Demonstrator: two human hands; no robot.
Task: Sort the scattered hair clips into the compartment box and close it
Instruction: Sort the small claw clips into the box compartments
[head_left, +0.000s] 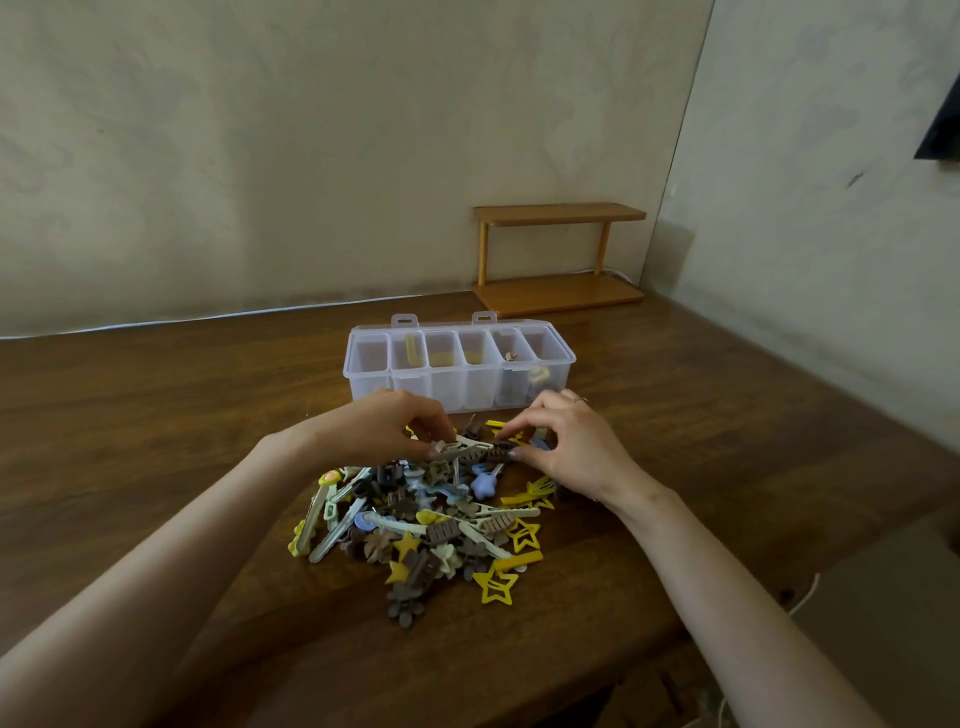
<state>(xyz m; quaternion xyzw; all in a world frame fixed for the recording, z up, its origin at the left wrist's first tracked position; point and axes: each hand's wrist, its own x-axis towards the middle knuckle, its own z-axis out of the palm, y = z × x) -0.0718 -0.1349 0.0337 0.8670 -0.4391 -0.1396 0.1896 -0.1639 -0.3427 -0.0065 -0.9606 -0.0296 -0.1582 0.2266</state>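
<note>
A heap of hair clips (423, 525) in yellow, brown, blue and cream lies on the wooden table, just in front of a clear plastic compartment box (459, 366) that stands open, its lid tilted back. A few clips sit in several of its compartments. My left hand (382, 426) is at the far edge of the heap, fingers curled, pinching a long cream clip (462, 448). My right hand (569, 441) is beside it, thumb and fingers pinching a brown chocolate-bar clip (496, 455). The two hands nearly meet above the pile.
A small wooden two-tier shelf (558, 260) stands at the back right against the wall. The table (156, 415) ends at the wall behind and at an edge on the right. A white cable (802, 597) hangs off the right side.
</note>
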